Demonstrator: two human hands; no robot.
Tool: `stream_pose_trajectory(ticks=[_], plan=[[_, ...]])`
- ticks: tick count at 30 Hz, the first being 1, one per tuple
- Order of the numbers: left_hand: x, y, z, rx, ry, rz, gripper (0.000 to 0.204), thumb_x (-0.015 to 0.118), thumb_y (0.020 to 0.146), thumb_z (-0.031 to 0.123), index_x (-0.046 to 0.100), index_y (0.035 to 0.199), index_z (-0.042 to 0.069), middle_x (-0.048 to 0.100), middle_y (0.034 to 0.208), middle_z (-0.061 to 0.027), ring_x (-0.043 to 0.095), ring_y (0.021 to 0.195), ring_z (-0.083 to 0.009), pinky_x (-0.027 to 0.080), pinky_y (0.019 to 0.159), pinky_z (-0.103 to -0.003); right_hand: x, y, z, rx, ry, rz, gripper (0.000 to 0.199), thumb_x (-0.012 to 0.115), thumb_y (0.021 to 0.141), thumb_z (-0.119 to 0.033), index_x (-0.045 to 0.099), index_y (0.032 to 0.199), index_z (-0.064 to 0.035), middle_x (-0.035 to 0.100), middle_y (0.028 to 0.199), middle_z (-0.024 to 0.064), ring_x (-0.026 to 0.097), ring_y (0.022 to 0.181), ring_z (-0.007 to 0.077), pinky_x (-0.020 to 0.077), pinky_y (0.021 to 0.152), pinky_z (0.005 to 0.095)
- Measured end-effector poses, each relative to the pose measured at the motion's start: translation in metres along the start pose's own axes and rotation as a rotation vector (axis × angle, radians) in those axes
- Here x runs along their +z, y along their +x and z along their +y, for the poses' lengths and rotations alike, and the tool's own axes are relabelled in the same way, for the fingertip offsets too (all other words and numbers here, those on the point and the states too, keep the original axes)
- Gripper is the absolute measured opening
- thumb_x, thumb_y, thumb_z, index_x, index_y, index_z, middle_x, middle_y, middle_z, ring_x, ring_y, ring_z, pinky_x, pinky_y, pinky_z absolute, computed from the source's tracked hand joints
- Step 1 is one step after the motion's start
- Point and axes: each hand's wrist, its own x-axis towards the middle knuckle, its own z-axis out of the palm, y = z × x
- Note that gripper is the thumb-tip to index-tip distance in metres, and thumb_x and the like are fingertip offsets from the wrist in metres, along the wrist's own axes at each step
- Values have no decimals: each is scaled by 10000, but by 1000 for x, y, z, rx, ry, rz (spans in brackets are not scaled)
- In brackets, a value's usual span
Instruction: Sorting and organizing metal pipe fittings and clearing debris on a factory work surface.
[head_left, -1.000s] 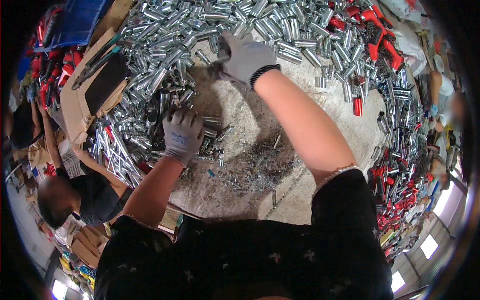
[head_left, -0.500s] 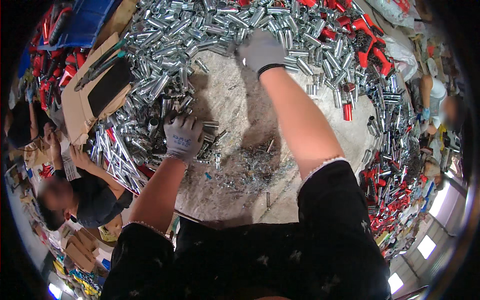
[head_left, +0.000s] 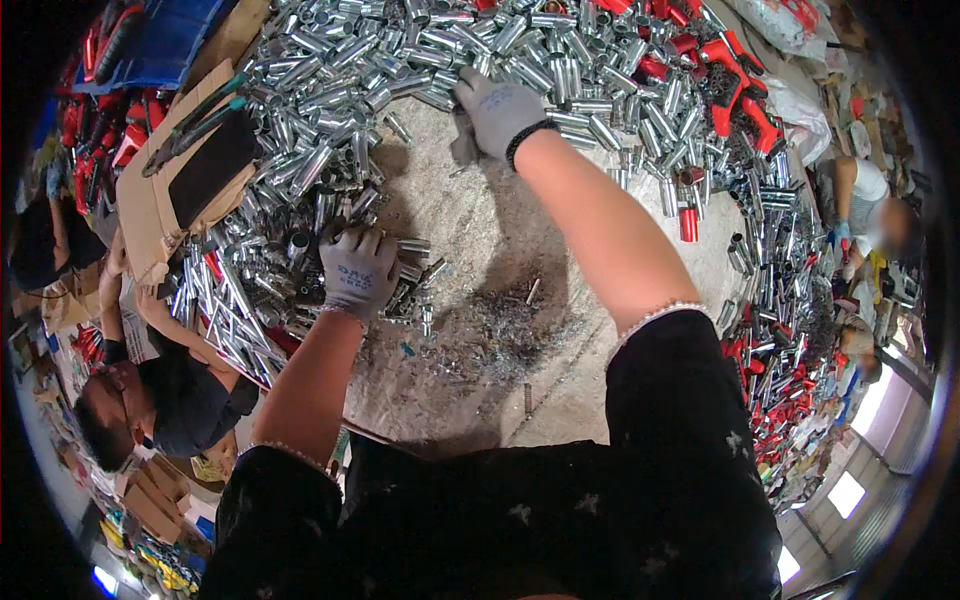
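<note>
Both my hands wear grey gloves. My right hand (head_left: pixel 503 115) hovers at the near edge of a large heap of chrome sockets (head_left: pixel 400 62), its fingers apart and nothing visible in them. My left hand (head_left: pixel 358 270) rests lower, with curled fingers over the small chrome sockets (head_left: pixel 300 242) on the left side. Its fingertips dip among the pieces, so what they grip is hidden. Small metal bits (head_left: pixel 490 335) and a thin spring (head_left: pixel 528 400) lie on the pale worktop (head_left: pixel 450 215) between my arms.
Red-handled tools (head_left: pixel 735 85) lie at the far right and a red socket (head_left: pixel 688 224) below them. Cardboard (head_left: pixel 145 215) with green-handled cutters (head_left: pixel 200 125) is at left. Long thin rods (head_left: pixel 235 320) fan out by a co-worker (head_left: pixel 180 400); another person (head_left: pixel 870 200) works at right.
My right hand has drawn back slightly toward me and left from the heap, turning its fingers leftward. My left hand has shifted slightly left, still curled over the pieces.
</note>
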Motion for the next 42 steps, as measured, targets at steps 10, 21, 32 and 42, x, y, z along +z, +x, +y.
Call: stream_pose_trajectory(ticks=[10,21,32,42], plan=[[5,-7,-7,45,-64,148,238,719,698,270,673,897,148,642,999,-20,590,1031,-251,438,907,-513,-40,-51,72,643,244,329,395,637,879,-303,625,1198,-70,590,1183,244,643,1018,393,528,885,476],[6,0,-3,36,-79,167,206,709,695,249,671,862,135,648,974,-36,603,1010,-250,430,962,-536,45,2,-11,96,155,389,221,604,843,-127,660,1037,-36,635,1078,156,630,970,383,525,848,467],[3,0,-4,80,-75,138,294,716,708,284,690,959,135,653,1017,-33,597,989,-250,428,932,-528,12,-19,-23,443,733,331,309,602,845,-52,672,1140,7,611,1147,284,617,1066,404,501,943,446],[9,-10,-11,52,-39,134,275,722,708,272,691,949,143,657,1022,-24,604,993,-237,435,950,-535,2,-110,-62,428,1159,232,228,601,835,-15,668,1053,-4,638,1115,212,620,1070,338,492,946,377]])
